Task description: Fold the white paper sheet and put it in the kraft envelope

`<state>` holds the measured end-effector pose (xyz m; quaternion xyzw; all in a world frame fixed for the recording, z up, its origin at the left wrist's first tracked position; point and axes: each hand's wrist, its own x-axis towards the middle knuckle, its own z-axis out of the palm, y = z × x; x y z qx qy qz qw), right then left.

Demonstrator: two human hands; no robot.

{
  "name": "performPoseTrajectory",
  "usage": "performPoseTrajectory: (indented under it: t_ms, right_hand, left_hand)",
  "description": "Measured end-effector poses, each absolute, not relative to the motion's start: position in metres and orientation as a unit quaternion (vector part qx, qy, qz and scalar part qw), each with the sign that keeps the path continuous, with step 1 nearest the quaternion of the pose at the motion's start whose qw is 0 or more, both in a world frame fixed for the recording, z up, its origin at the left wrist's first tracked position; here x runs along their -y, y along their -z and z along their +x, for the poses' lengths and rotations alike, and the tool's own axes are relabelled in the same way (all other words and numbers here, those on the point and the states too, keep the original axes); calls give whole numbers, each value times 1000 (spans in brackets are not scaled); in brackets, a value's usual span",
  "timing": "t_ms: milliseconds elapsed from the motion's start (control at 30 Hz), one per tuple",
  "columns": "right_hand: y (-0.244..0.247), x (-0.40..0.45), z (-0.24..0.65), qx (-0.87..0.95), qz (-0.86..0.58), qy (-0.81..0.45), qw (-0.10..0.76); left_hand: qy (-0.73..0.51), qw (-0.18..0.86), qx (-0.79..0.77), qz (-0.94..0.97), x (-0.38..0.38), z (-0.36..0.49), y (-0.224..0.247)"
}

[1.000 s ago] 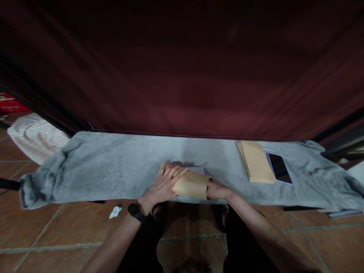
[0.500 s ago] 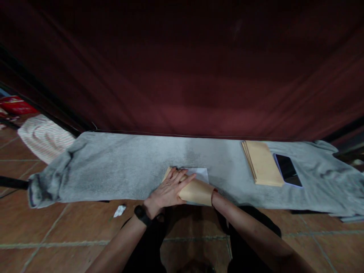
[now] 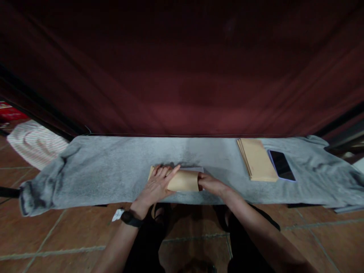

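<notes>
A brown paper envelope (image 3: 184, 181) lies crosswise on the grey cloth, its open end bulging toward the right. Spread flat over its left part is my left hand (image 3: 157, 185), fingers stretched out and pressing down. My right hand (image 3: 210, 183) reaches into the mouth of the envelope from the right. Its fingers are hidden inside, so whether they hold anything does not show. White paper (image 3: 196, 168) peeks out beneath the envelope along its far side.
Several brown envelopes (image 3: 261, 161) are stacked on the right of the cloth-covered bench (image 3: 113, 163), beside a phone (image 3: 281, 165) with a purple edge. A dark red curtain-like surface (image 3: 182, 106) rises behind. A crumpled white scrap (image 3: 117, 215) lies on the tiled floor.
My right hand has drawn back out of the envelope, from wrist-deep to only the fingers inside. My left hand stays pressed on the envelope. The view has shifted slightly.
</notes>
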<state>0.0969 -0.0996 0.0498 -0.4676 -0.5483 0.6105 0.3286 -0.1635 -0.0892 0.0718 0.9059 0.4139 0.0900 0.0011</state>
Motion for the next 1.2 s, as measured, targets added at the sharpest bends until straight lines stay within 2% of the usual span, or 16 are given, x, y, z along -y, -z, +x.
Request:
performPoseTrajectory:
  t_ms: [67, 200, 300, 400, 500, 667, 833, 933, 1100, 1200]
  right_hand:
    - [-47, 95, 115, 551, -501, -578, 334]
    - [-39, 91, 141, 564, -626, -415, 344]
    - [-32, 100, 130, 580, -656, -362, 319]
    - [-32, 110, 106, 622, -725, -224, 193]
    - [-39, 111, 94, 631, -742, -201, 104]
    - [-44, 104, 100, 611, -758, -215, 82]
    - [-29, 104, 108, 618, -728, -239, 177]
    - [-23, 97, 121, 604, -683, -287, 294]
    - [-29, 82, 141, 521, -581, -319, 537]
    - [-34, 81, 141, 466, -545, -329, 614]
  left_hand:
    - [-98, -11, -446, 890, 87, -177, -73]
    - [-107, 0, -504, 857, 84, -207, -71]
    - [-98, 15, -526, 845, 84, -220, -65]
    - [-93, 12, -522, 848, 84, -224, -60]
    - [-87, 9, -528, 844, 84, -226, -56]
    - [-83, 18, -538, 839, 82, -229, -52]
    - [-89, 14, -538, 838, 82, -229, -52]
    - [-96, 12, -539, 837, 84, -228, -53]
    - [-90, 12, -553, 828, 85, -226, -55]
    - [-87, 15, -555, 827, 83, -226, -53]
